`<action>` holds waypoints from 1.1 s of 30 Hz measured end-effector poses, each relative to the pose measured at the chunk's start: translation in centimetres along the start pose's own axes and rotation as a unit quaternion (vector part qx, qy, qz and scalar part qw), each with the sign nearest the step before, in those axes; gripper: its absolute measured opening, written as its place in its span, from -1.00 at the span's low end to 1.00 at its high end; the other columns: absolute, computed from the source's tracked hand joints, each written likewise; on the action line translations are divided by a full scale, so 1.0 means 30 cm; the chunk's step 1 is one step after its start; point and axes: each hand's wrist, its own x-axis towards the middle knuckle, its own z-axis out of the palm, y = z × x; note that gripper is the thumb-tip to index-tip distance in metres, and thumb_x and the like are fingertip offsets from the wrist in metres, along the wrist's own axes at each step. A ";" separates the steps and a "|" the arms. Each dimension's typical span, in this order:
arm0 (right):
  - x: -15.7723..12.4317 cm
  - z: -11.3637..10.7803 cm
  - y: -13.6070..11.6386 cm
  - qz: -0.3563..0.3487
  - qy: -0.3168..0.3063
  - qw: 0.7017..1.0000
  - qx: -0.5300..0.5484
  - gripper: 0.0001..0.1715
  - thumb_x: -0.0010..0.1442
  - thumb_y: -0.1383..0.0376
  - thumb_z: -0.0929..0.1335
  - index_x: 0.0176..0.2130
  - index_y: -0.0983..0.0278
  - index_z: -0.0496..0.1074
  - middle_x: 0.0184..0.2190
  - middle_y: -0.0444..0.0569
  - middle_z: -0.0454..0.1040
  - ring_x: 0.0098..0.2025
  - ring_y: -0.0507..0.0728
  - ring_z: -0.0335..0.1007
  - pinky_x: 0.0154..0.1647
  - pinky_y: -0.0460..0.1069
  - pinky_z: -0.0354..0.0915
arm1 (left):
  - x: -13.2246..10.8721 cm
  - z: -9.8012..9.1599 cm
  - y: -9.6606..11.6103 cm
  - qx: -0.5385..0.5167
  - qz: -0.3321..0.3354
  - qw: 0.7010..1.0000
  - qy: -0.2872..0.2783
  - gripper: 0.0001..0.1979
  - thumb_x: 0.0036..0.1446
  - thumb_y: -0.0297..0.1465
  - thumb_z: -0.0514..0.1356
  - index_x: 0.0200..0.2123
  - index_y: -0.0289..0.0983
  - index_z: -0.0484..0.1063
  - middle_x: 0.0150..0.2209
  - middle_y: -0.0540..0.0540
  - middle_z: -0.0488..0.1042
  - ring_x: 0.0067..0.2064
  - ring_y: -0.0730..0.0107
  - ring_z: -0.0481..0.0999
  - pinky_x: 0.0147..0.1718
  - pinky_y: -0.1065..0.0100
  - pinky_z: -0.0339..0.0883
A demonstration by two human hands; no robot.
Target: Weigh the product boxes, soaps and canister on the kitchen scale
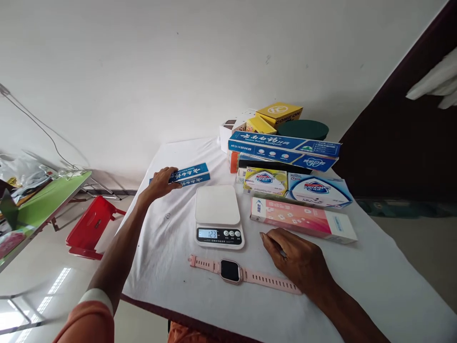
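My left hand (162, 183) is closed over a blue toothpaste box (194, 175), which lies on the cloth left of a white kitchen scale (217, 205). The scale's plate is bare and its lit display reads 123. On the right, my right hand (294, 255) rests on the cloth with curled fingers; a small grey bit shows between them, too hidden to name. Just left of that hand lies a pink-strapped smartwatch (230, 271), strap stretched out flat. A pink and white box (303, 219) lies beyond my right hand.
Behind stand soap boxes (317, 189), a long blue toothpaste box (282, 147), yellow boxes (280, 110) and a dark green round lid (303, 128). White cloth (160, 257) covers the table, against the wall. A red chair (91, 226) and green table (53, 200) are at left.
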 end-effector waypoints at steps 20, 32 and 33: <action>0.011 0.004 0.015 0.046 -0.004 0.999 -0.005 -0.59 0.43 0.36 0.31 -0.49 0.23 0.32 -0.61 -0.20 0.29 -0.60 -0.04 0.16 -0.50 -0.05 0.09 | 0.395 0.059 -0.244 0.094 -0.146 0.984 0.026 -0.33 0.19 -0.04 0.25 0.30 -0.13 0.24 0.27 -0.41 0.33 0.33 -0.35 0.24 0.24 -0.27 0.08; 0.003 0.017 -0.002 0.035 -0.012 0.999 -0.025 -0.61 0.41 0.42 0.31 -0.48 0.23 0.30 -0.59 -0.19 0.29 -0.55 -0.01 0.16 -0.46 -0.04 0.07 | 0.291 -0.081 0.372 -0.040 0.231 0.941 0.243 -0.35 0.30 0.01 0.23 0.35 -0.10 0.25 0.26 -0.23 0.38 0.29 -0.04 0.34 0.28 -0.06 0.22; 0.002 0.017 -0.002 0.034 -0.013 0.999 -0.023 -0.60 0.41 0.42 0.31 -0.48 0.23 0.29 -0.59 -0.19 0.29 -0.55 -0.01 0.16 -0.46 -0.05 0.07 | 0.292 -0.085 0.439 -0.031 0.268 0.940 0.208 -0.31 0.28 0.05 0.24 0.36 -0.10 0.25 0.27 -0.23 0.37 0.29 -0.05 0.33 0.27 -0.07 0.23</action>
